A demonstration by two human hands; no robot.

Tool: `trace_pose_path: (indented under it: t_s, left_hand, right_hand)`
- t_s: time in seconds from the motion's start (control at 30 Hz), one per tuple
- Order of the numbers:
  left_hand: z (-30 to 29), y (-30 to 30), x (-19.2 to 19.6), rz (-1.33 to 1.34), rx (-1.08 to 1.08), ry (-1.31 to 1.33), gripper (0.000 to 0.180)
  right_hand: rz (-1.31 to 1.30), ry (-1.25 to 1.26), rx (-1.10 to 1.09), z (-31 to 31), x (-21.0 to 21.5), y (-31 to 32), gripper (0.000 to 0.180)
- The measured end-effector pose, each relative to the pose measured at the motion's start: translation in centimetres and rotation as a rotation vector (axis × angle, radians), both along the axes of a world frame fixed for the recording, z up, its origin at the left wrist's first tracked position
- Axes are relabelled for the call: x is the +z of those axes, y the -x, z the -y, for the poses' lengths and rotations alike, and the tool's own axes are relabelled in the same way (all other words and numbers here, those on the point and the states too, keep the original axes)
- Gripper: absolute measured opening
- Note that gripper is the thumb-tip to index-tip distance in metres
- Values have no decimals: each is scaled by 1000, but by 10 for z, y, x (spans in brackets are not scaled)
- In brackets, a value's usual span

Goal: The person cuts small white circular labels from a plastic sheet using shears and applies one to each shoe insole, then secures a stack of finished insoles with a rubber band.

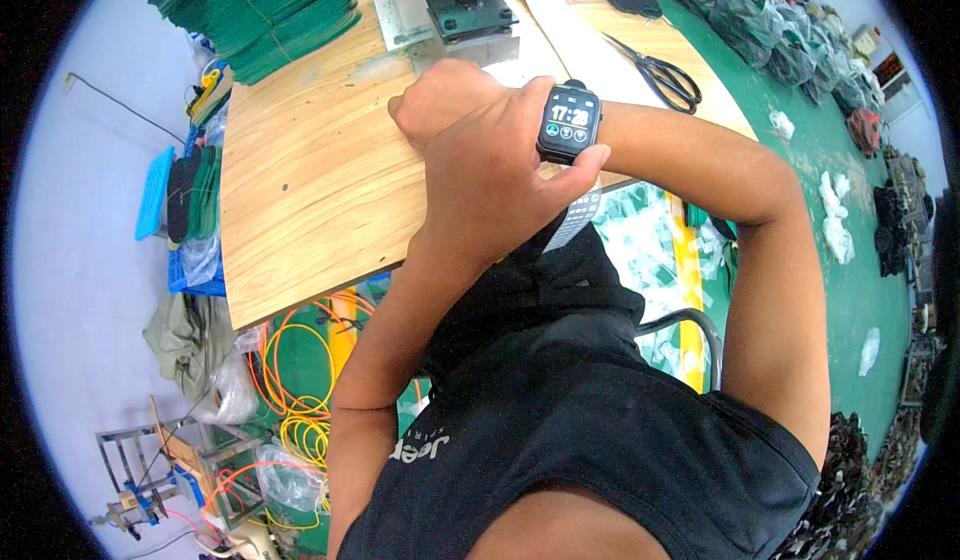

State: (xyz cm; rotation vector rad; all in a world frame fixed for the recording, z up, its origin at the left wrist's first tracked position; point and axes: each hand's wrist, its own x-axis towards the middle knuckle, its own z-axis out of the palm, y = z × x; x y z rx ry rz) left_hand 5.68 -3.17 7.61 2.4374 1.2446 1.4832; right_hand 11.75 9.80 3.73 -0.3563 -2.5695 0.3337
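A black smartwatch [568,125] with a lit square screen rests on my right wrist. My left hand [485,175] crosses over that wrist, its thumb at the watch's lower edge and its fingers beside the upper left edge, gripping it. A pale grey strip with small marks [575,225] hangs just below the watch; whether it belongs to the band I cannot tell. My right hand [445,100] is curled like a fist above the wooden table [300,190], partly covered by my left hand. Nothing shows in it.
A metal press fixture [470,10] stands beyond my hands. Black-handled scissors [665,80] lie at the right of the table, a stack of green felt pieces [255,15] at its far left. Orange and yellow hoses [300,400] coil below. Bagged goods [780,35] line the far right.
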Motion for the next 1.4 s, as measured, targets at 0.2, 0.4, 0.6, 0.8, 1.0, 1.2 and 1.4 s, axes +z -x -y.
trace_pose_path:
  t_s: [0.2,0.4,0.6,0.8,1.0,1.2,1.4]
  left_hand:
    - [-3,-3,0,-15,-19,13,49]
    - [-14,17,-2,14,-121,-192,40]
    - [-22,184,-10,157,254,-72,20]
    - [-10,470,-69,389,828,139,25]
    - [-24,624,-174,196,1171,432,35]
    - [-85,673,-228,-109,1288,349,35]
    - [-155,725,-252,-280,1254,475,34]
  right_hand:
    - [-15,4,16,-1,-4,-4,25]
    - [-67,-49,104,25,6,-18,27]
    - [506,18,-21,67,17,7,37]
    - [437,47,146,67,1,23,46]
    - [349,147,82,84,-22,59,52]
    - [415,171,97,80,-25,75,53]
    - [457,208,83,71,-28,76,50]
